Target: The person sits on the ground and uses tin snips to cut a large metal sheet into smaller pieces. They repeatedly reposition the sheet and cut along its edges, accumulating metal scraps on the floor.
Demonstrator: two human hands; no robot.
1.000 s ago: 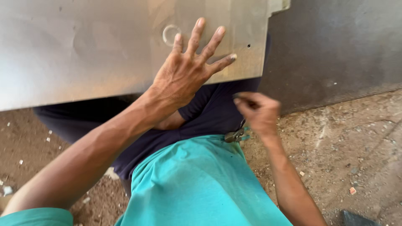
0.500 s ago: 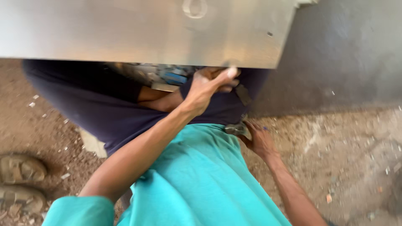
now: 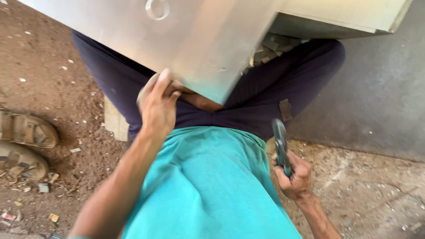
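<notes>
A grey metal box [image 3: 195, 40] with a round ring mark on its face rests across my lap, its lower corner pointing toward my belly. My left hand [image 3: 157, 104] grips the box's lower edge, fingers curled under it. My right hand [image 3: 294, 175] is low at the right beside my hip, closed around the handles of a grey metal pair of pliers [image 3: 280, 144] that points upward. Inside the box's open far side, some dark parts [image 3: 270, 48] show. I wear a teal shirt and dark trousers.
Brown dirt ground lies to the left with a pair of worn sandals [image 3: 24, 146] and small scraps. A dark grey wall [image 3: 380, 102] stands at the right above a rough concrete floor [image 3: 372, 190]. A pale board [image 3: 116, 121] lies under my leg.
The box has tilted and turned on my lap. My left hand slid from its flat face down to the lower edge. My right hand dropped to my side, with the pliers now in plain sight.
</notes>
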